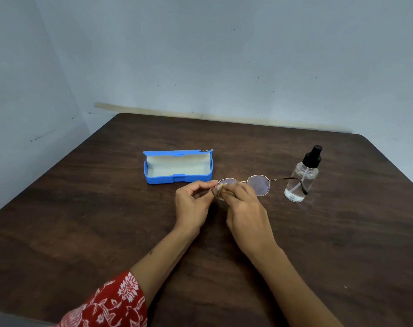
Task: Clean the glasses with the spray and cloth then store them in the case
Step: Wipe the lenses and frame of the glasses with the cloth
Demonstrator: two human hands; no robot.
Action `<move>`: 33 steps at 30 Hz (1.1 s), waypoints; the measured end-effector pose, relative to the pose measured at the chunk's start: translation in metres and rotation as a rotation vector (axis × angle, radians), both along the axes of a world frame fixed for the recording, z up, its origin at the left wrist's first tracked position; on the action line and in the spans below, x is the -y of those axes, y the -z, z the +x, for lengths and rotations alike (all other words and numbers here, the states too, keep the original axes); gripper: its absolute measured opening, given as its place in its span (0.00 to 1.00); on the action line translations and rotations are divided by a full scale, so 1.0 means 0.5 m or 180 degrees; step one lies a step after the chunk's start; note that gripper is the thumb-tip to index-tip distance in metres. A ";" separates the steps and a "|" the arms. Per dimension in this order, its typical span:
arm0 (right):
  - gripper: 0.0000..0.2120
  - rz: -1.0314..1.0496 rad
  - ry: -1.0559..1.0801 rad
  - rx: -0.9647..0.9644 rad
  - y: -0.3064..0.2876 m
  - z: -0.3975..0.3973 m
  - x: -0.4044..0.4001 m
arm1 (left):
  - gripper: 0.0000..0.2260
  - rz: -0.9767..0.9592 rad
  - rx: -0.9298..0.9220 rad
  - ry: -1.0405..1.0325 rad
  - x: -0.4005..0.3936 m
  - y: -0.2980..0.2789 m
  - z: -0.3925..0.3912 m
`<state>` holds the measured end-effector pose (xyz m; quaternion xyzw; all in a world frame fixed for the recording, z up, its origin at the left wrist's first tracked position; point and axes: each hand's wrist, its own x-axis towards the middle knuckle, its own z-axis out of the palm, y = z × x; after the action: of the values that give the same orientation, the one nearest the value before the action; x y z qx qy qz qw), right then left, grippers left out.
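A red sleeve (111, 303) with white flowers is showing at the bottom, on the person's left arm. Both arms are reaching out over a dark brown table (82, 232).

The left hand (193, 204) is pinching the left end of the glasses (252, 185) with its thumb and fingertips. The right hand (245, 208) is sitting just beside it. Its fingers are closing on a small yellow cloth (223, 187) and pressing it on the left lens. Only a little bit of the cloth is peeking out from the fingers.

The glasses are being held up a little above the table, near the middle. They have round lenses and a thin gold frame. One dark arm of the glasses is sticking out to the right, and it is crossing in front of the spray bottle (303, 178).

The spray bottle is standing upright on the table, off to the right. It is clear with a black top.

A bit farther back and to the left, the blue case (177, 166) is lying open on the table. Its inside is looking pale and has nothing in it.

Behind the table, a light blue wall (200, 55) is filling the back.
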<state>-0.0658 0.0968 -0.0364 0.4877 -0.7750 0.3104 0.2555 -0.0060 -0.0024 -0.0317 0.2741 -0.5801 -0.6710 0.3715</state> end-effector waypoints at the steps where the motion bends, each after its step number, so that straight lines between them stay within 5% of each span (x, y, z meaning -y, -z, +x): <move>1: 0.18 0.0066 0.0078 -0.0077 -0.004 -0.005 0.002 | 0.06 -0.0048 0.0020 0.0016 -0.002 -0.002 0.000; 8: 0.11 0.0277 0.0446 -0.0418 -0.001 -0.020 0.014 | 0.06 -0.0177 0.0134 -0.0057 -0.003 -0.009 0.004; 29: 0.20 0.0416 0.0090 -0.0059 0.007 -0.003 0.001 | 0.03 0.0513 -0.0047 -0.0266 -0.004 -0.021 0.005; 33: 0.18 -0.0097 -0.0034 0.0120 -0.003 -0.011 -0.015 | 0.03 0.0666 -0.0095 -0.0358 -0.004 -0.023 0.003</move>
<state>-0.0716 0.1041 -0.0351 0.4819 -0.7722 0.3327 0.2466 -0.0045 -0.0003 -0.0201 0.3335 -0.4851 -0.7100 0.3865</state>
